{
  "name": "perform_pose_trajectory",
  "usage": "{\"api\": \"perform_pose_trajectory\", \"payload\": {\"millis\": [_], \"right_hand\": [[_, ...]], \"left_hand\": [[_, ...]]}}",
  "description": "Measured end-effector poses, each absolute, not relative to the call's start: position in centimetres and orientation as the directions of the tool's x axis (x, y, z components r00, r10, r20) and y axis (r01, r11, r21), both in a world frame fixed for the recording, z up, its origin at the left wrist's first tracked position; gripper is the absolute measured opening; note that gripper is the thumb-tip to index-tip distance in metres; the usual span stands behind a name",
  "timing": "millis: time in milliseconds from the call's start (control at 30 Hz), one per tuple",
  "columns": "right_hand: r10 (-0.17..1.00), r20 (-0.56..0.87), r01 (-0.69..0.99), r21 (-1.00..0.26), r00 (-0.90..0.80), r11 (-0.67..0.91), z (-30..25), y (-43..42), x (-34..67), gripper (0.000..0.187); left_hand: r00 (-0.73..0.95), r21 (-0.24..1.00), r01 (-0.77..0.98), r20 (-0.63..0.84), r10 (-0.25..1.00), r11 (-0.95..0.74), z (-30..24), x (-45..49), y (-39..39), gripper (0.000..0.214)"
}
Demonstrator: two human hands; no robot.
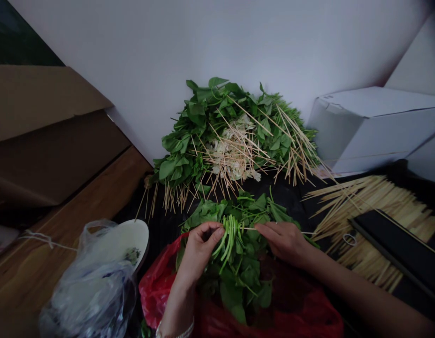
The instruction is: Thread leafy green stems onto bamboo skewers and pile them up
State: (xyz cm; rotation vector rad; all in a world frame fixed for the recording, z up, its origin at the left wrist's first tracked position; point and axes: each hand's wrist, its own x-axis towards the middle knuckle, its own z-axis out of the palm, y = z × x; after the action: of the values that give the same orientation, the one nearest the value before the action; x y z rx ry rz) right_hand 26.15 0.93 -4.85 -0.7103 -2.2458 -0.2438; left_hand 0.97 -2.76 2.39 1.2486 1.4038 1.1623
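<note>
My left hand [202, 248] pinches a small bunch of leafy green stems [231, 234] between thumb and fingers. In my right hand [284, 240] is a thin wooden skewer [248, 228], held level with its left end at the stems. The skewer's other end sticks out to the right behind that hand. Broad leaves hang below the bunch, over a red plastic bag [161, 286]. More loose greens [255, 206] lie just beyond my hands.
A heap of skewered greens [182, 141] and pale shredded-looking leaves [234, 145] rests against the wall. Loose skewers [375, 202] and a black phone-like slab [396, 249] lie right. A white bowl [141, 234], clear plastic bags [90, 291], a cardboard box [41, 141] and a white box [379, 126] surround.
</note>
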Motion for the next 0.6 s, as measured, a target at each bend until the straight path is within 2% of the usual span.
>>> {"api": "perform_pose_trajectory", "payload": {"millis": [133, 267, 500, 600], "right_hand": [[0.379, 0.765, 0.535, -0.054, -0.52, 0.843, -4.9, 0.9, 26.1, 0.032], [0.375, 0.762, 0.512, -0.068, -0.527, 0.856, -4.8, 0.9, 26.2, 0.029], [0.415, 0.791, 0.575, -0.1, -0.45, 0.812, -3.5, 1.8, 26.9, 0.031], [0.465, 0.797, 0.578, -0.185, -0.385, 0.795, -3.5, 2.2, 27.0, 0.029]], "left_hand": [[0.079, 0.971, 0.238, -0.014, 0.997, -0.006, 3.1, 1.6, -3.1, 0.042], [0.189, 0.924, 0.377, -0.013, 0.982, -0.06, 3.7, 2.1, -3.5, 0.019], [0.001, 0.9, 0.421, 0.122, 0.993, -0.111, 5.9, -0.5, -2.9, 0.017], [-0.136, 0.898, 0.413, 0.227, 0.964, -0.153, 6.6, -1.4, -2.4, 0.032]]}}
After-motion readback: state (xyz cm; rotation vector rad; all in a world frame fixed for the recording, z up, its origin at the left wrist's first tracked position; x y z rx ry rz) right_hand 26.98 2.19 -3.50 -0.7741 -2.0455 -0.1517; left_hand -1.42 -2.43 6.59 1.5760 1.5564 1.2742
